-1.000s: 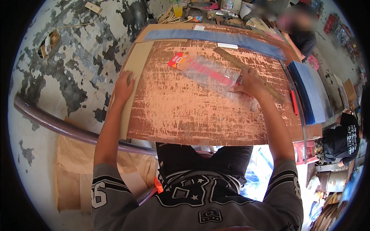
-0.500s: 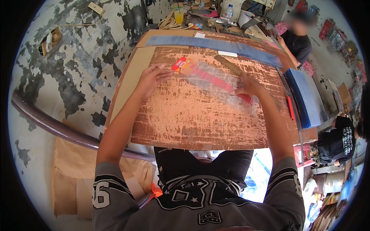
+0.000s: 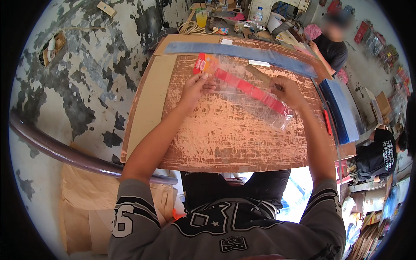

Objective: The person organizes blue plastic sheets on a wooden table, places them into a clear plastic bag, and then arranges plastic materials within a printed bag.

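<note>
A long clear plastic sleeve with a red strip [image 3: 249, 89] and a red-orange header card lies slanted across the scratched brown board [image 3: 225, 138]. My left hand [image 3: 197, 86] rests on the sleeve near its header end, fingers pressing the plastic. My right hand [image 3: 287, 92] pinches the sleeve farther along, towards its lower right end. A wooden stick [image 3: 258, 74] lies under the plastic between the hands.
A long blue strip [image 3: 242, 53] lies across the board's far edge. A stack of blue sheets [image 3: 342, 110] and a red pen [image 3: 328, 122] sit at the right. Another person [image 3: 331, 43] sits beyond the far corner. A yellow drink [image 3: 202, 17], rope and clutter stand behind.
My left hand has moved from the board's left edge rightwards onto the sleeve's header end. My right hand stayed on the sleeve.
</note>
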`<state>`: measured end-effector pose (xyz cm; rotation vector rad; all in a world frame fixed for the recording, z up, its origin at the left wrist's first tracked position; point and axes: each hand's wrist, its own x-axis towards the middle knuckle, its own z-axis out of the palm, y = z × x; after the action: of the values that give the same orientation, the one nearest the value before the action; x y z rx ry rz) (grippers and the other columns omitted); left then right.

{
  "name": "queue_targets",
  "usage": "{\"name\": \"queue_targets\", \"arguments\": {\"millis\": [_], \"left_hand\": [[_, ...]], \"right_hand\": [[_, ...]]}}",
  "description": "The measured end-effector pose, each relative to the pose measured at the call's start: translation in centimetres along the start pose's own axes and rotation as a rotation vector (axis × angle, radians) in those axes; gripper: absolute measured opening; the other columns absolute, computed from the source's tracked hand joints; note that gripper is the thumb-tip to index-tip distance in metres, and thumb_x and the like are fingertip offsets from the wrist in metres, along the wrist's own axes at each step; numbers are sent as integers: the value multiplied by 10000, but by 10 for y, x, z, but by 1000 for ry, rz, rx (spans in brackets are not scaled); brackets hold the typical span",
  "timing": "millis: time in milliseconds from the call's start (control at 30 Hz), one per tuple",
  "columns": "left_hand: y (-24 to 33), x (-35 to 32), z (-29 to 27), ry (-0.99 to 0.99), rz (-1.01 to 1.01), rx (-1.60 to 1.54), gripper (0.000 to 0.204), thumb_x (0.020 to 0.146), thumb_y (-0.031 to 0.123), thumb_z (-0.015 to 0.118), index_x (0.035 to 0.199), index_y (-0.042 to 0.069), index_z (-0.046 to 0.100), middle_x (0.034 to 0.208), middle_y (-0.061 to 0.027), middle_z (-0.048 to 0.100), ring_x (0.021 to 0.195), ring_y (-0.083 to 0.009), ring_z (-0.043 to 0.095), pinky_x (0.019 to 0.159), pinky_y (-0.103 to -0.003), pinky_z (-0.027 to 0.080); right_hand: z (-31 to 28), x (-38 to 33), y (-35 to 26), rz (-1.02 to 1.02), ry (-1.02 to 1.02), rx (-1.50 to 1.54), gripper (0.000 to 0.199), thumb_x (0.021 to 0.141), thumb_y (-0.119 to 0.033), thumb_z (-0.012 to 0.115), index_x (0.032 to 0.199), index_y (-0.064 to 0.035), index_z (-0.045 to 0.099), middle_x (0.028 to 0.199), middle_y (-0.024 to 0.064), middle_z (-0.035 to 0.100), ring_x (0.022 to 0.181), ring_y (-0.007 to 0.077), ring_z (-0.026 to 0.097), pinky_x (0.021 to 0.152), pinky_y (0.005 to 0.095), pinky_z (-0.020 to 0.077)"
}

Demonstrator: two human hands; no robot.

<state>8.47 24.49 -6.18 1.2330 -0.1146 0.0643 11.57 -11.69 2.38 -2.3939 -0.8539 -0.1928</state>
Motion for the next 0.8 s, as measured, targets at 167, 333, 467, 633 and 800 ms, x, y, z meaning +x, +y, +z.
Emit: {"name": "queue_targets", "arguments": {"millis": [167,333,467,633,800], "left_hand": [[-7,-5,0,49,-26,-66,350,1061,265,550,1250,-25,606,1051,-154,696,956,-216,694,876,-336,590],[-17,-1,3,86,27,-77,358,1068,264,536,1279,-21,585,1083,-148,667,987,-223,683,883,-339,581],[-18,2,-7,156,-53,-101,396,1059,265,553,1344,-9,529,1114,-139,645,1006,-236,676,884,-348,570],[-17,-3,0,142,-63,-26,425,1017,130,583,1403,10,452,1137,-125,643,990,-203,656,844,-333,571],[-4,-3,-7,-41,-88,-43,574,949,51,630,1477,-1,412,1252,-107,639,1083,-188,636,923,-346,537]], "right_hand": [[12,19,-12,70,31,263,193,950,-188,708,879,-32,619,765,8,566,692,141,541,631,335,427],[56,22,4,479,-80,910,170,1018,-253,634,984,-90,600,807,-23,592,719,83,554,652,280,471],[97,21,-35,674,-139,1116,140,1033,-228,605,1055,-90,623,902,-43,617,707,54,540,622,218,457],[106,17,-45,628,-360,1107,159,1042,-204,577,1134,-80,613,1010,12,675,815,82,645,671,247,555],[98,25,-38,588,-416,1182,347,1043,-260,582,1324,-58,565,999,21,673,808,94,665,668,249,596]]}}
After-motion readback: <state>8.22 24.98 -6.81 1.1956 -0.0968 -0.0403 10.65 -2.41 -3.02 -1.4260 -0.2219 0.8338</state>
